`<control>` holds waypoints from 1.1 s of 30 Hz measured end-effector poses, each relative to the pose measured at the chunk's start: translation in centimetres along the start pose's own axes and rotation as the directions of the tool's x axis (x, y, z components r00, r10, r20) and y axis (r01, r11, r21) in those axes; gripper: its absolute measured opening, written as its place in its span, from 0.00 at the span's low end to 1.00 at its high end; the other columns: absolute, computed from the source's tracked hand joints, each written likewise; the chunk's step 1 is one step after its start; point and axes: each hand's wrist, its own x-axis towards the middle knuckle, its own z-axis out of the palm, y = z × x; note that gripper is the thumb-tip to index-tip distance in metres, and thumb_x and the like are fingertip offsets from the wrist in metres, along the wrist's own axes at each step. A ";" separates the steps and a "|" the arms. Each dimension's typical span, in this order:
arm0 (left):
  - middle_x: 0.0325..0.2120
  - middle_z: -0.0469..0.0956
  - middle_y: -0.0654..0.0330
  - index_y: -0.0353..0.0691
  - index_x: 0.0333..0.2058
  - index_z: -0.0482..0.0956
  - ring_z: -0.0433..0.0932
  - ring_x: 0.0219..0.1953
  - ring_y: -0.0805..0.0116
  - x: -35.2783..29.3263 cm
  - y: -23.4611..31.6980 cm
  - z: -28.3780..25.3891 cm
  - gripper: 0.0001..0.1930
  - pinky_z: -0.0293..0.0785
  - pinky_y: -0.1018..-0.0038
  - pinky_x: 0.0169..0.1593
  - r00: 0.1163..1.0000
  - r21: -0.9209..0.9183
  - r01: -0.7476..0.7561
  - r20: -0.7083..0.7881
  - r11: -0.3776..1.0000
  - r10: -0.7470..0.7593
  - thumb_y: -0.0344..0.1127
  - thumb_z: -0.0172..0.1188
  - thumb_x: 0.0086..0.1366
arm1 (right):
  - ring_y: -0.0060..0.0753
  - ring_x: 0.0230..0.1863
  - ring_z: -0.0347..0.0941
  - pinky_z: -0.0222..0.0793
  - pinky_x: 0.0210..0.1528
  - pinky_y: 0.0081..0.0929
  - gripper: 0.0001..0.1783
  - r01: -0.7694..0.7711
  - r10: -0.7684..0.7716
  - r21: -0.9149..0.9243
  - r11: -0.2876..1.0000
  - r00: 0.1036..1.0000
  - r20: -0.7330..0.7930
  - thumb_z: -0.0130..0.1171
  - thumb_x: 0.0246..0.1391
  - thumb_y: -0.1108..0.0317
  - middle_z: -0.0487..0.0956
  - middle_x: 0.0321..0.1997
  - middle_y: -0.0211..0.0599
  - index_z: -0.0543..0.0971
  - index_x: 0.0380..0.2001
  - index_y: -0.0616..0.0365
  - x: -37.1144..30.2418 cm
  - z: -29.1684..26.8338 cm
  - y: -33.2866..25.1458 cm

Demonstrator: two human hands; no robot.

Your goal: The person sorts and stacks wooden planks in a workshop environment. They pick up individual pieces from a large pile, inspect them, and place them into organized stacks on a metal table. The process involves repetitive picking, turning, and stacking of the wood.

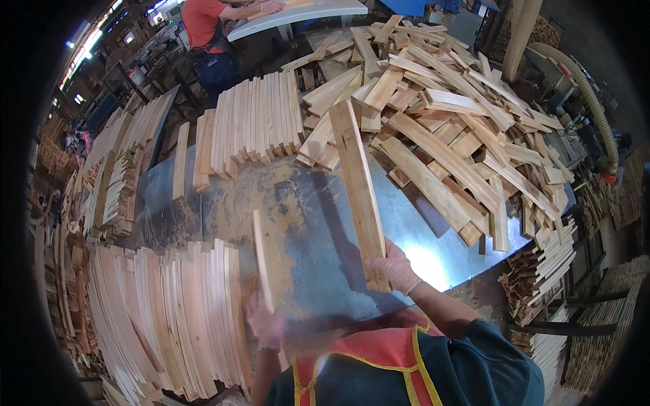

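Note:
My right hand, in a pale knitted glove, grips the near end of a long wooden board. That board is tilted up over the metal table, its far end reaching toward the loose pile. Motion blurs my left hand, also gloved. It is closed around a narrower wooden slat, seen edge-on, which sticks out beyond the hand. Close to the left hand's outer side is a row of wooden slats standing side by side.
The metal table carries sawdust. A heap of loose boards covers its far right, and an aligned row of slats lies at its far left. A person works at a white-topped table beyond. A ribbed hose hangs at right.

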 end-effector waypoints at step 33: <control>0.53 0.75 0.55 0.36 0.69 0.57 0.79 0.50 0.59 4.7 51.8 18.5 0.40 0.82 0.57 0.51 0.960 -0.940 0.258 0.275 0.225 0.048 0.38 0.71 0.66 | 0.41 0.46 0.82 0.79 0.46 0.35 0.46 0.151 0.220 0.206 0.967 -0.088 -0.971 0.58 0.45 0.82 0.85 0.51 0.46 0.67 0.73 0.55 -34.6 -67.0 22.6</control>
